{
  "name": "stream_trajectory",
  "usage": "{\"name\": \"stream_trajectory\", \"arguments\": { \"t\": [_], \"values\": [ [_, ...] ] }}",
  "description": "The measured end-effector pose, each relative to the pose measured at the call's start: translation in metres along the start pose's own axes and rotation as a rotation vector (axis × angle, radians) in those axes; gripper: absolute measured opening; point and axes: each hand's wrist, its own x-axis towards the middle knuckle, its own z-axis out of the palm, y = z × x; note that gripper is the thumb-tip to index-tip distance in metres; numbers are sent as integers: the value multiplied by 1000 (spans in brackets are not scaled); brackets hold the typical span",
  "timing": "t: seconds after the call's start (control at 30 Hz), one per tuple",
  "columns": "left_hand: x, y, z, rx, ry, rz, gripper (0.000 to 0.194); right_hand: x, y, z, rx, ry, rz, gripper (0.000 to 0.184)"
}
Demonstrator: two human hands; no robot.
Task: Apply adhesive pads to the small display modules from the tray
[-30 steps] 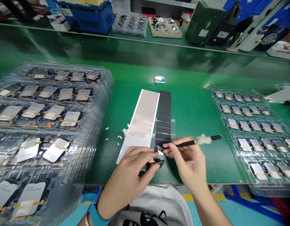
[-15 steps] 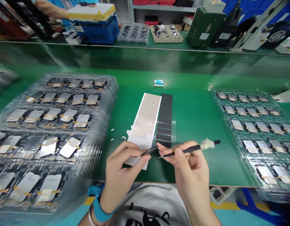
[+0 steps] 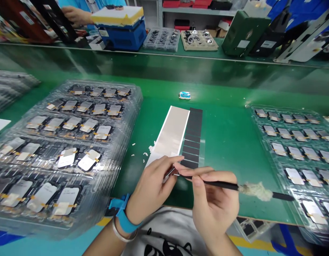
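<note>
My left hand is closed on a small flat screen module, held on edge so that only a thin grey strip shows between the fingers. In my right hand is a pair of black tweezers, wrapped near the back with whitish material. The tweezers' tips are at the module's right edge; whether they grip anything there I cannot tell. Beneath and beyond the hands lie a beige sheet with a white border and a strip of black rectangular stickers on clear backing.
Stacked clear trays with several screen modules stand left; another module tray is at right. White scraps and a small blue-and-white object lie on the green table. Behind runs a ledge with a blue box; a co-worker's hand is beyond.
The view has shifted slightly left. My left hand has turned, covering more of the module, and the tweezers' back end has swung down and toward me.
</note>
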Motion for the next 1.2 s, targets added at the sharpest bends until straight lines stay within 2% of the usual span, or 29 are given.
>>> {"name": "stream_trajectory", "arguments": {
  "t": [0.13,0.4,0.8,1.2],
  "values": [
    [0,-2,0,32,-33,-19,42,-2,6,-1,-28,-14,-52,31],
    [5,2,0,143,-55,-124,46,-5,15,-4,-58,-6,-44,30],
    [3,3,-3,45,-99,-65,57,-8,18,-3,-167,16,-59,26],
    [3,3,-4,63,-93,-47,57,-7,18,-1,-138,14,-57,30]
  ]
}}
